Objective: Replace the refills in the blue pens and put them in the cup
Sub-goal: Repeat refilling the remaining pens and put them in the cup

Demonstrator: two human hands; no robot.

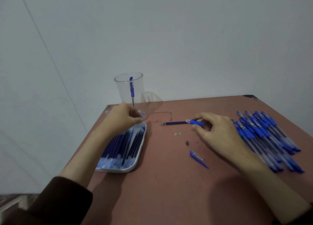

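Head view: a reddish table stands against a pale wall. At its back left corner is a clear cup, upright, with one upright pen inside.

The left hand, in a dark sleeve, hovers just in front of the cup's base, over the far end of a white tray filled with dark refills. Its fingers are curled inward; I cannot tell whether they hold anything.

The right hand rests on the table near the middle, with thumb and fingers pinching the blue grip of a pen. Two loose refills lie side by side from that grip toward the left, tips pointing left; whether either sits inside the pen is unclear.

A pile of pens lies just right of that hand. A blue cap lies nearer the viewer, and small pale crumbs lie between it and the loose refills.
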